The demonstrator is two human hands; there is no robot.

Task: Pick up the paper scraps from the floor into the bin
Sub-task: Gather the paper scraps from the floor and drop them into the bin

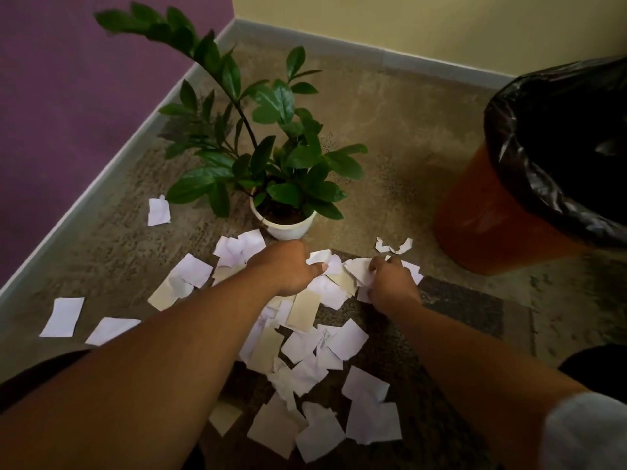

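Seen from head height, looking down at a carpeted floor (pixel 407 130) in a room corner. Many torn paper scraps (pixel 305 344), white and beige, are scattered on it in a loose band running from the person's knees away toward a potted plant (pixel 271 157). A few stray pieces are seen far off to the left.

Both bare arms are stretched forward to the far end of the band. The left hand (pixel 288 268) is laid knuckles-up on the heap with its fingers curled under. Whether paper is gripped in it cannot be told. The right hand (pixel 395 283) is set just beside it, and a white scrap is pinched at its edge by the fingers (pixel 381 262).

The bin (pixel 492 225), orange and lined with a black bag (pixel 529 184), is placed to the right of the hands and a little beyond them, with its open mouth well above floor level. It is nearer to the right hand. The left hand would have to be carried across the heap to reach it.

Most of the task is judged undone, since nearly all the scraps are spread on the floor.
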